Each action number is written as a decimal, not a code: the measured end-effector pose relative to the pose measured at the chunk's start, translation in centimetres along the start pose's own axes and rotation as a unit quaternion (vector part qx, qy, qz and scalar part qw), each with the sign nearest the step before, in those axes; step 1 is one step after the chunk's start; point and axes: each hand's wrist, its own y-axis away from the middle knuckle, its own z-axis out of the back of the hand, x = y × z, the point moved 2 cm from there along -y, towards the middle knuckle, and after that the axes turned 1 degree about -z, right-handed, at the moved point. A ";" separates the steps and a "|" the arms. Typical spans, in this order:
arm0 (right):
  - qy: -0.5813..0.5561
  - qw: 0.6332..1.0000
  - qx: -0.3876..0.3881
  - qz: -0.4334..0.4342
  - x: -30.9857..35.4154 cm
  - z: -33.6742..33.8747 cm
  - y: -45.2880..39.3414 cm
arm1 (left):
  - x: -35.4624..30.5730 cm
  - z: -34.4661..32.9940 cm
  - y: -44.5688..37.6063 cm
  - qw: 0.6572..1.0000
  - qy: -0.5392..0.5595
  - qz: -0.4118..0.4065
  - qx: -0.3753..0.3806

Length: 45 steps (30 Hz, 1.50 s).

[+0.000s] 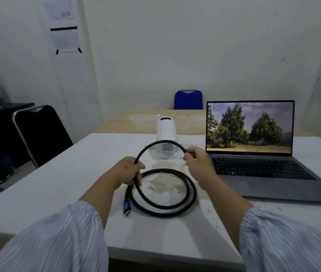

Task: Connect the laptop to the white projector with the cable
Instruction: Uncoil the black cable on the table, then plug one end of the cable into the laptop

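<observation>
A thick black cable (192,190) lies coiled on the white table (57,183) in front of me. One blue plug with a gold tip (127,208) rests on the table at the coil's left. My left hand (129,170) grips the cable at the coil's upper left. My right hand (194,157) pinches the cable farther along, and a raised arc spans between the hands. The other plug is hidden in my right hand. The white projector (165,135) stands upright just behind the arc. An open grey laptop (253,163) with its screen lit sits at the right.
A black folding chair (40,134) stands at the table's left edge. A blue chair (188,100) sits behind a second, bare wooden table (136,120) at the back. The white table's surface is peeled and flaky in the middle.
</observation>
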 end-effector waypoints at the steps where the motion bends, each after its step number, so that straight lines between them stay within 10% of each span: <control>1: -0.005 1.000 0.013 -0.012 0.1 0.0 -0.1 | -0.3 0.2 0.0 0.999 0.037 -0.001 -0.016; 18: 0.196 0.977 0.034 0.082 2.5 0.8 -1.2 | -5.4 1.4 -0.4 0.987 0.009 -0.146 -0.060; 33: -0.164 0.978 -0.117 -0.054 3.4 4.4 -3.9 | -9.0 -2.7 -1.7 0.954 -0.110 -0.140 0.241; 45: -0.186 0.974 -0.110 -0.062 2.3 6.6 -3.8 | -7.9 -5.5 -2.8 0.936 -0.255 -0.093 0.224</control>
